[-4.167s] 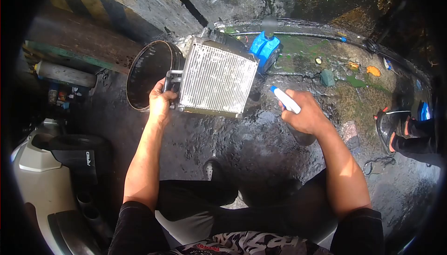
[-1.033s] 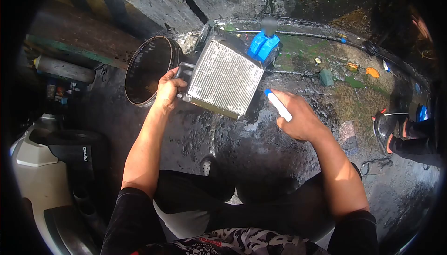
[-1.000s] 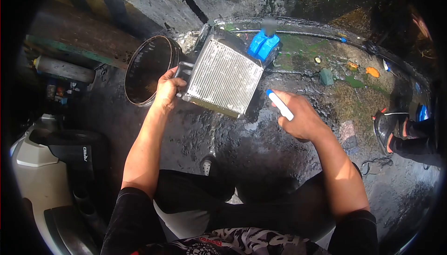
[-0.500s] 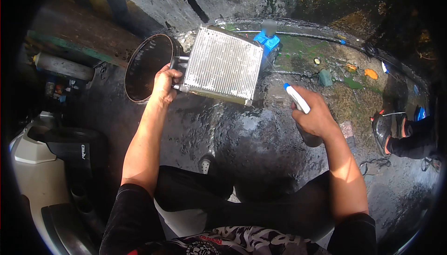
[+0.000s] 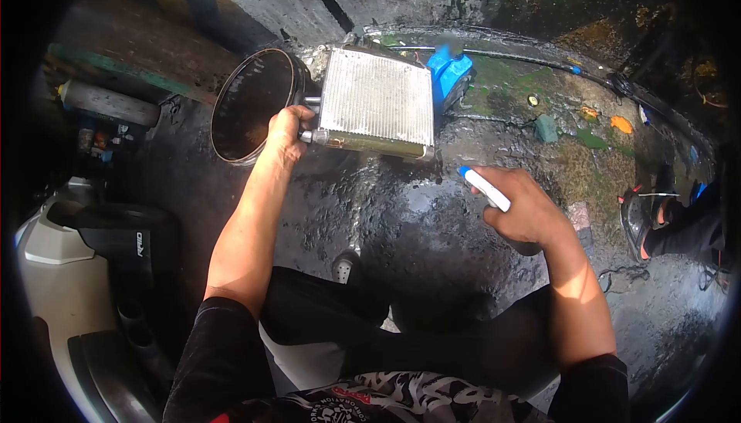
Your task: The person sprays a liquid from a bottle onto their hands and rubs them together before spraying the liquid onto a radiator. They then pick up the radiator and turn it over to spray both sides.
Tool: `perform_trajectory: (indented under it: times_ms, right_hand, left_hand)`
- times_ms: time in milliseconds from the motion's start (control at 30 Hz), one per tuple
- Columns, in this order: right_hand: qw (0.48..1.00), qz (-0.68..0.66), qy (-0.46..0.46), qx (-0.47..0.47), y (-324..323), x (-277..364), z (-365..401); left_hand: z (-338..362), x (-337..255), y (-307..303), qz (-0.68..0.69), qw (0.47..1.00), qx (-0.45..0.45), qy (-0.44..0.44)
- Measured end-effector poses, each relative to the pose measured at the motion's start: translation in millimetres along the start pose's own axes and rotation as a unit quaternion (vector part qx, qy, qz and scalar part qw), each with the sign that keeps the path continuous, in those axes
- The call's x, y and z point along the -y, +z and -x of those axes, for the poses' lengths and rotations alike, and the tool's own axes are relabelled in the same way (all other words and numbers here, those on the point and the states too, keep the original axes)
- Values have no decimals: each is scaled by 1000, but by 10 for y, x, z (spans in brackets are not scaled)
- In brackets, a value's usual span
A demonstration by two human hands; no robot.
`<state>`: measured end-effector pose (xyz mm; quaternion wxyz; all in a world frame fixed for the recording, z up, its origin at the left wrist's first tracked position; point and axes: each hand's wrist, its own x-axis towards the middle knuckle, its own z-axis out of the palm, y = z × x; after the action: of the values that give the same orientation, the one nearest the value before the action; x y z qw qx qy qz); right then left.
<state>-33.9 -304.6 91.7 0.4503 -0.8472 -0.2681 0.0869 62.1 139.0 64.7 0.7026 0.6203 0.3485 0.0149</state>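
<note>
My left hand (image 5: pixel 289 133) is closed on the pipe end of a silvery, finned evaporator core (image 5: pixel 377 99). The core is held up off the ground, its broad finned face turned to me and its lower edge showing. In my right hand (image 5: pixel 529 207) is a spray bottle (image 5: pixel 488 189) with a white trigger head and a blue nozzle tip. That nozzle points up and left towards the core, a short gap below its lower right corner. Most of the bottle's body is hidden behind my fingers.
A rusty round drum (image 5: pixel 218 126) stands behind my left hand. Beyond the core is a blue container (image 5: pixel 449 76). A motor scooter (image 5: pixel 65 269) is at left, near a grey cylinder (image 5: pixel 110 103). At right, another person's sandalled foot (image 5: pixel 639 226) rests on wet ground.
The core has shifted slightly right and tipped, showing more of its lower edge. My right hand and the spray bottle have moved a little down, and the nozzle a little left.
</note>
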Motion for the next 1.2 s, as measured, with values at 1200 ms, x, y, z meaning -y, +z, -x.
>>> perform_trajectory:
  times_ms: [1200]
  right_hand:
    - [993,-29,-79,83,727,603,-285]
  left_hand:
    - [350,237,403,4,1000,11,6]
